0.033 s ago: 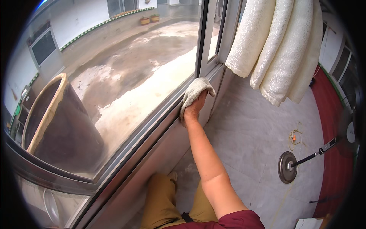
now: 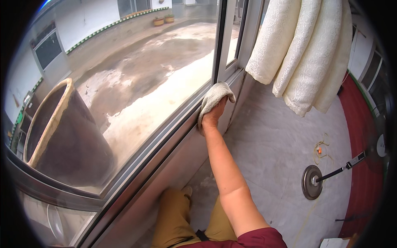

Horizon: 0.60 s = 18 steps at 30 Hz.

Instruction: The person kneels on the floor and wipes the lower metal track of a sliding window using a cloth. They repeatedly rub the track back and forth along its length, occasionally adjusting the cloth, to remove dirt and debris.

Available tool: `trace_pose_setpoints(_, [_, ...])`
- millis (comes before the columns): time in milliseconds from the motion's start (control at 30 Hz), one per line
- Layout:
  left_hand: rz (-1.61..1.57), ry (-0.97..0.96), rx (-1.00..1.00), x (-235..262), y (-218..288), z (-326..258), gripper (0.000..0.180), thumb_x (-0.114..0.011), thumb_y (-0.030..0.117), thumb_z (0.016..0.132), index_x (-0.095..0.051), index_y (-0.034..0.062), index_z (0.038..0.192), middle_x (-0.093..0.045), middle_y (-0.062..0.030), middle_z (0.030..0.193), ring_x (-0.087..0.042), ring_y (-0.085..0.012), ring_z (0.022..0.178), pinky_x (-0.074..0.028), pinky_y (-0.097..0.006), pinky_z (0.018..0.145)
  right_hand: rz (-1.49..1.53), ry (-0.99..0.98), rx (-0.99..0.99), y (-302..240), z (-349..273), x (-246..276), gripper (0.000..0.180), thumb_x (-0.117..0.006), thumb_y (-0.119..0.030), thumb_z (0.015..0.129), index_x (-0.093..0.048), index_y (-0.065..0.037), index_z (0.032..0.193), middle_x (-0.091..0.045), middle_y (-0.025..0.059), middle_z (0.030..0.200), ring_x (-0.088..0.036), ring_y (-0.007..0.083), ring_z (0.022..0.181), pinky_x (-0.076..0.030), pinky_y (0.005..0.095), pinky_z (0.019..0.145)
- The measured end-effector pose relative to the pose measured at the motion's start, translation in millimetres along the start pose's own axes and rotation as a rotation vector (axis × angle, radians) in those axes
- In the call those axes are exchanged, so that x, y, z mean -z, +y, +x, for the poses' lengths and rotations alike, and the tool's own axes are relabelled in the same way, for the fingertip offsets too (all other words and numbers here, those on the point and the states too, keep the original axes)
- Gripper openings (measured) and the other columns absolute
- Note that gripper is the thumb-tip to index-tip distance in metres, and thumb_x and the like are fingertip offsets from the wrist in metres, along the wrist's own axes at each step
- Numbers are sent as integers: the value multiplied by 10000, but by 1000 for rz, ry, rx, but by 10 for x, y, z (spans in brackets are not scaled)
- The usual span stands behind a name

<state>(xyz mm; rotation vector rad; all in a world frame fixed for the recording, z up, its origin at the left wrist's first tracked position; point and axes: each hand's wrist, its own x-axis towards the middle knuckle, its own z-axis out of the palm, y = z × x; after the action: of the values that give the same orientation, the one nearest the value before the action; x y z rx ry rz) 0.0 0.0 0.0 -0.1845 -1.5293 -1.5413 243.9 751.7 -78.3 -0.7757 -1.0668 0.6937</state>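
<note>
My right hand (image 2: 214, 115) is closed on a pale, fuzzy cloth (image 2: 213, 96) and presses it against the lower rail of a metal window frame (image 2: 154, 145). The cloth drapes over the rail where it meets the upright beside the glass. My fingers are partly hidden by the cloth and the back of the hand. The bare right arm stretches forward from a maroon sleeve (image 2: 262, 239). My left hand is outside the picture.
Beyond the glass stand a large dark jar (image 2: 74, 140) and two flowerpots (image 2: 159, 21). A cream patterned curtain (image 2: 295, 62) hangs right of the frame. On the grey floor (image 2: 264, 140) are a round metal-based stand (image 2: 312, 182) and a yellow cord (image 2: 324, 144), near a maroon strip (image 2: 359, 165).
</note>
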Motion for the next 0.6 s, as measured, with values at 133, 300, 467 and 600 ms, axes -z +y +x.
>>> trace_pose_setpoints(133, [38,8,24,-88,145,-64,384,-413,355,1033,-583,28,926,-602,-139,940,-590,-270,770,-481,-392,705,-26,-56,160,401,202,16,323,-486,-134,1011,-466,-25,1314,-542,78,1234,-520,189,1147,-378,301,1025])
trace_pose_setpoints(300, [74,8,41,-86,248,-73,430,-377,386,1024,-582,29,898,-584,-113,889,-582,-240,761,-481,-368,693,-158,-110,-52,564,412,49,448,-598,-209,958,-459,-13,1337,-515,152,1318,-500,265,1235,-390,344,1055])
trace_pose_setpoints(467, [89,14,74,-55,174,-5,476,-341,416,1016,-580,30,871,-566,-86,838,-573,-210,752,-482,-345,681,-146,-63,-46,728,726,59,414,-558,-276,994,-466,-61,1336,-577,68,1215,-535,178,1123,-393,320,1009])
trace_pose_setpoints(600, [67,38,130,-30,279,-56,514,-312,440,1009,-579,31,850,-552,-65,798,-567,-186,745,-483,-326,671,-169,-40,36,452,420,52,434,-583,-228,972,-458,-32,1338,-541,90,1262,-507,206,1177,-370,335,1044])
